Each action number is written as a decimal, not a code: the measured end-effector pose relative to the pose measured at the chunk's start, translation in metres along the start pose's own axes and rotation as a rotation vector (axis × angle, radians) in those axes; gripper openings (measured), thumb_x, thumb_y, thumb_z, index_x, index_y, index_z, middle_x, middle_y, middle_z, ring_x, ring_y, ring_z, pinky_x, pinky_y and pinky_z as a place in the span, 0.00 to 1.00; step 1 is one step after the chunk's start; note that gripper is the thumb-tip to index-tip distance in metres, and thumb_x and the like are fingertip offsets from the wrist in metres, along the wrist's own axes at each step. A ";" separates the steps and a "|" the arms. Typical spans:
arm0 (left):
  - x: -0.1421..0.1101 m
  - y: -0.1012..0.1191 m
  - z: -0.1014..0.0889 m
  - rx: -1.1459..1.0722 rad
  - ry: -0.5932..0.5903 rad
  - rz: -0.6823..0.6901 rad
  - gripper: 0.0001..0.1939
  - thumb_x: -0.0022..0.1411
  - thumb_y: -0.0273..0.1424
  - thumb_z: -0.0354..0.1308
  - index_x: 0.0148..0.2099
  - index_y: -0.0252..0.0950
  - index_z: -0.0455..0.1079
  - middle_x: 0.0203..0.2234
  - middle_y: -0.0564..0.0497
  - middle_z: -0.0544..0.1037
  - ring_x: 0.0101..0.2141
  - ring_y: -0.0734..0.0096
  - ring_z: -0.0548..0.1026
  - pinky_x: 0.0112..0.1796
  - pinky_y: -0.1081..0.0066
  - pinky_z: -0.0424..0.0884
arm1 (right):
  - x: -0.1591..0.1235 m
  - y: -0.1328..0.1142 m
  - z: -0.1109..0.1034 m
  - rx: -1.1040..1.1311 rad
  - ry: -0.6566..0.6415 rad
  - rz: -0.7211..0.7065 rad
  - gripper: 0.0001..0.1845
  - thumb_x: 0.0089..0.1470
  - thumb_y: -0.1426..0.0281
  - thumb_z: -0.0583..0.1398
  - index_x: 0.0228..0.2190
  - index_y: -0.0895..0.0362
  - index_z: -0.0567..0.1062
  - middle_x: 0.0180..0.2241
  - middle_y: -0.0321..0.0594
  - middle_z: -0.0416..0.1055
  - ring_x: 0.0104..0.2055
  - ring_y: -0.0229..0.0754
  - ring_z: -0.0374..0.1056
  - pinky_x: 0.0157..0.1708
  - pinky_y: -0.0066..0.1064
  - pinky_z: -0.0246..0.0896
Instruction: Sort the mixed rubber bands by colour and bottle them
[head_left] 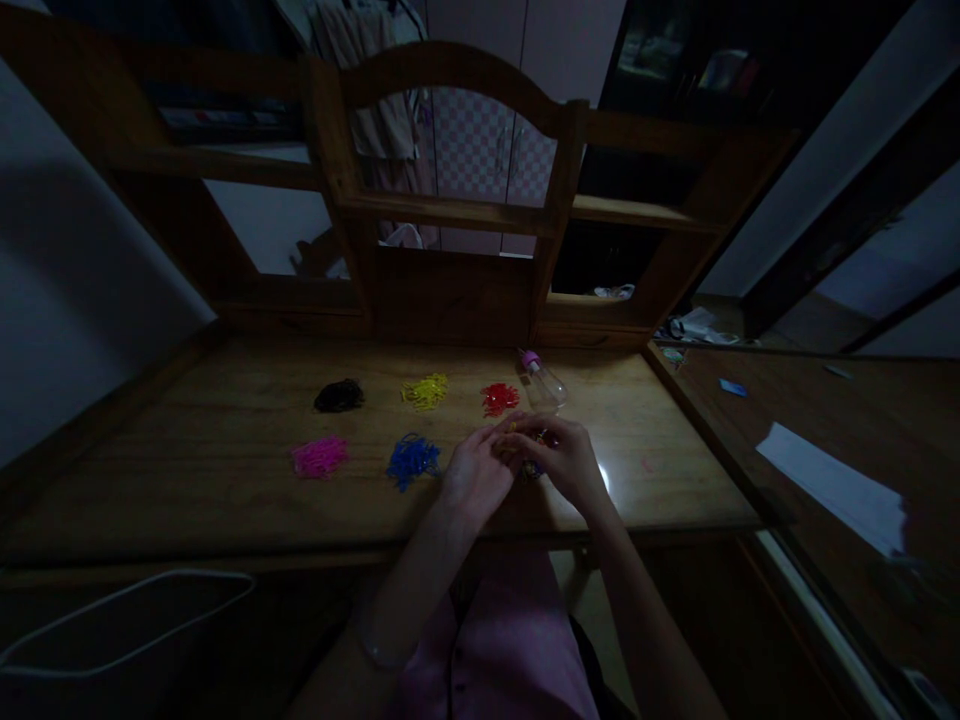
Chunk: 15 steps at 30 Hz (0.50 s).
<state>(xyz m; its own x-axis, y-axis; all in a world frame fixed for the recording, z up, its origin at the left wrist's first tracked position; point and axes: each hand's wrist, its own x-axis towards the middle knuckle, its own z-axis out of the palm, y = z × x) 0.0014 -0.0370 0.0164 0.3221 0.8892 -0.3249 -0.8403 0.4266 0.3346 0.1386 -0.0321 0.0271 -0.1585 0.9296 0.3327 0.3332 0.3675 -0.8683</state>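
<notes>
Palm turned up, my left hand [480, 468] is partly curled around small yellow-orange pieces [507, 450], which look like thin bands. My right hand [568, 458] reaches over its fingers, thumb and fingertips pinched together; what they grip is too small and dark to make out. Just under the hands lies a mixed dark pile [533, 470], mostly covered. Close by on the desk are small heaps of thin bands: blue [413, 460], red [500, 399], yellow [425, 391], pink [320, 458] and black [339, 396].
A clear bulb-shaped bottle with a pink cap [545, 382] lies behind my right hand. The wooden desk [187, 440] has a shelf frame [457, 215] along its back. To the right, a lower surface carries white paper [832, 487] and a blue packet [733, 387].
</notes>
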 end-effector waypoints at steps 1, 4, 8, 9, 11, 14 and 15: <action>0.000 0.000 0.001 -0.003 -0.005 -0.006 0.15 0.64 0.25 0.45 0.42 0.28 0.73 0.35 0.43 0.79 0.33 0.71 0.77 0.40 0.70 0.76 | -0.002 -0.004 0.001 -0.042 -0.008 -0.043 0.07 0.52 0.65 0.65 0.33 0.54 0.81 0.37 0.41 0.77 0.40 0.44 0.72 0.43 0.35 0.66; 0.000 0.002 0.002 0.003 0.013 -0.001 0.14 0.65 0.24 0.44 0.40 0.29 0.73 0.31 0.45 0.78 0.31 0.72 0.77 0.38 0.71 0.76 | -0.006 -0.014 0.001 -0.149 -0.017 -0.133 0.08 0.57 0.69 0.61 0.37 0.51 0.81 0.42 0.43 0.74 0.46 0.46 0.70 0.48 0.37 0.64; -0.003 0.006 0.003 -0.023 0.038 -0.001 0.14 0.65 0.23 0.44 0.39 0.29 0.72 0.33 0.43 0.78 0.36 0.69 0.78 0.42 0.68 0.77 | -0.010 -0.022 -0.004 -0.212 0.000 -0.177 0.15 0.62 0.71 0.56 0.46 0.48 0.78 0.47 0.43 0.70 0.47 0.45 0.68 0.48 0.37 0.64; -0.004 0.007 0.003 -0.040 0.033 0.000 0.14 0.66 0.23 0.44 0.39 0.28 0.72 0.35 0.42 0.79 0.38 0.68 0.78 0.43 0.68 0.77 | -0.011 -0.024 -0.005 -0.206 0.022 -0.184 0.15 0.62 0.71 0.55 0.47 0.48 0.77 0.48 0.43 0.70 0.47 0.44 0.68 0.47 0.36 0.64; -0.005 0.008 0.003 -0.079 0.030 0.019 0.15 0.66 0.22 0.43 0.40 0.27 0.72 0.37 0.41 0.78 0.41 0.67 0.78 0.44 0.68 0.76 | -0.013 -0.026 -0.008 -0.195 0.088 -0.179 0.14 0.63 0.69 0.55 0.46 0.48 0.78 0.48 0.43 0.69 0.47 0.44 0.68 0.46 0.35 0.65; -0.002 0.019 0.001 -0.109 0.085 0.065 0.13 0.65 0.20 0.44 0.38 0.28 0.71 0.35 0.42 0.78 0.41 0.68 0.78 0.45 0.69 0.76 | -0.019 -0.022 -0.015 -0.202 0.185 -0.131 0.13 0.63 0.67 0.55 0.43 0.50 0.79 0.45 0.43 0.71 0.46 0.45 0.68 0.41 0.34 0.65; 0.000 0.027 -0.001 -0.100 0.118 0.086 0.12 0.64 0.19 0.45 0.37 0.28 0.71 0.33 0.42 0.77 0.39 0.69 0.78 0.44 0.69 0.77 | -0.021 -0.019 -0.018 -0.207 0.204 -0.111 0.13 0.63 0.66 0.55 0.42 0.50 0.79 0.44 0.43 0.71 0.45 0.45 0.69 0.40 0.34 0.65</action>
<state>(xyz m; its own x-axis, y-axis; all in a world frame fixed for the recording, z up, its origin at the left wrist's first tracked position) -0.0216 -0.0256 0.0245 0.1987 0.8937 -0.4023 -0.9037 0.3260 0.2776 0.1522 -0.0585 0.0431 -0.0214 0.8622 0.5061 0.5099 0.4449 -0.7363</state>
